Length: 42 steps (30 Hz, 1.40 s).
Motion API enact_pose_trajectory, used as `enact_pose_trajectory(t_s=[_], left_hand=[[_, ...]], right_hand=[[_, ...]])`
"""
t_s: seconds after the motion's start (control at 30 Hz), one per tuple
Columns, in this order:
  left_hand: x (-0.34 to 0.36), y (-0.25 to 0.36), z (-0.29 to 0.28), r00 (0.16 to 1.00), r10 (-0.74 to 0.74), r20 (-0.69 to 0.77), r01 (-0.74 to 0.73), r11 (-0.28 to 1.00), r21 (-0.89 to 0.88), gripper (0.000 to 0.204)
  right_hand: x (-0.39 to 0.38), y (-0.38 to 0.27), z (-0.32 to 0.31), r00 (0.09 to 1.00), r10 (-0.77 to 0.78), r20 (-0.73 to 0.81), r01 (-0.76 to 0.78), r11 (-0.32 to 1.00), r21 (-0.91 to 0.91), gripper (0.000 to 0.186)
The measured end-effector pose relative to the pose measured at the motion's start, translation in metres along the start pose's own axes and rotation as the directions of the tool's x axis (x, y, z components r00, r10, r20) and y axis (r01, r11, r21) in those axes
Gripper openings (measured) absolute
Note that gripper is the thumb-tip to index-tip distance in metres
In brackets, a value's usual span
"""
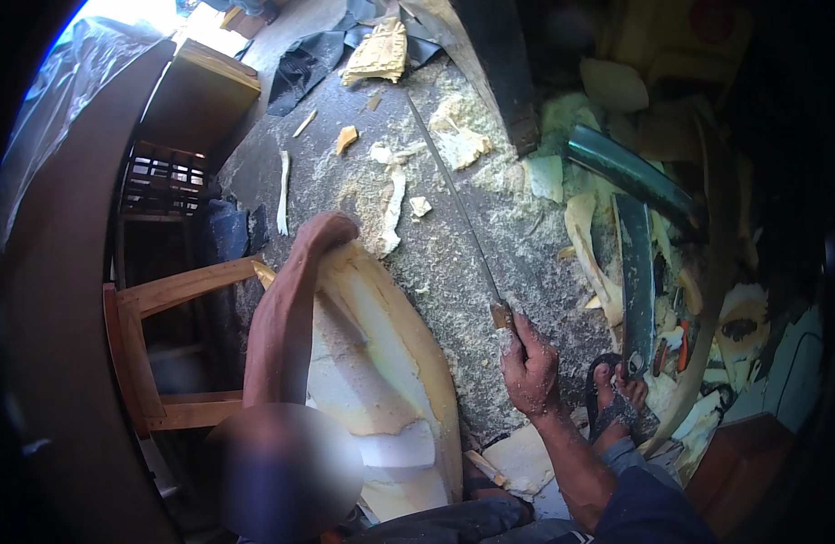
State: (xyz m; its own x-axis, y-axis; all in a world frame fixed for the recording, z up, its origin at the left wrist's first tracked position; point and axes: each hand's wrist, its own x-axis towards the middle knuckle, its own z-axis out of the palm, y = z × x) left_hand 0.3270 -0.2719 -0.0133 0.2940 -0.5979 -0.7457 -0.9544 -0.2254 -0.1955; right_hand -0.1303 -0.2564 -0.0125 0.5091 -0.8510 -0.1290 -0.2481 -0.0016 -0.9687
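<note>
My right hand [529,374] is closed around the short handle of a long, thin-bladed knife [456,201]. Its blade points away over the dusty floor. Left of the hand lies a big curved piece of pale yellow foam [416,363] with a whitish hollow in it. Along its left side runs a thick reddish-brown edge piece [280,340] that curls over at the far end. At the lower left, a blurred patch covers something reddish and dark blue. My left hand may be within that patch, but its fingers cannot be made out.
Foam scraps [461,145] and crumbs litter the dark floor [363,136]. A wooden frame [195,283] stands at the left. Dark curved strips [633,281] and orange-handled pliers [682,346] lie at the right. My sandalled foot [617,390] is beside my right hand.
</note>
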Motion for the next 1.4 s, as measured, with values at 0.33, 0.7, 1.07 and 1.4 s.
enact_pose_trajectory(t_s=[0.33, 0.7, 1.07, 1.4], left_hand=[[-0.035, 0.068, -0.045, 0.954, -0.279, -0.113, 0.136, 0.735, -0.665, 0.073], [-0.001, 0.058, -0.014, 0.999, 0.023, -0.038, -0.040, 0.839, -0.542, 0.054], [-0.139, 0.192, -0.001, 0.788, -0.189, -0.586, -0.266, 0.754, -0.601, 0.050], [-0.180, 0.254, 0.081, 0.613, -0.248, -0.750, -0.100, 0.917, -0.385, 0.056]], right_hand=[[0.039, -0.016, -0.017, 0.991, 0.120, 0.051, -0.122, 0.991, 0.051, 0.044], [0.102, -0.113, -0.044, 0.956, -0.183, 0.229, 0.225, 0.959, -0.174, 0.048], [0.102, -0.179, -0.196, 0.818, -0.145, 0.557, 0.557, 0.443, -0.703, 0.047], [0.047, 0.011, -0.142, 0.754, -0.255, 0.605, 0.552, 0.745, -0.374, 0.055]])
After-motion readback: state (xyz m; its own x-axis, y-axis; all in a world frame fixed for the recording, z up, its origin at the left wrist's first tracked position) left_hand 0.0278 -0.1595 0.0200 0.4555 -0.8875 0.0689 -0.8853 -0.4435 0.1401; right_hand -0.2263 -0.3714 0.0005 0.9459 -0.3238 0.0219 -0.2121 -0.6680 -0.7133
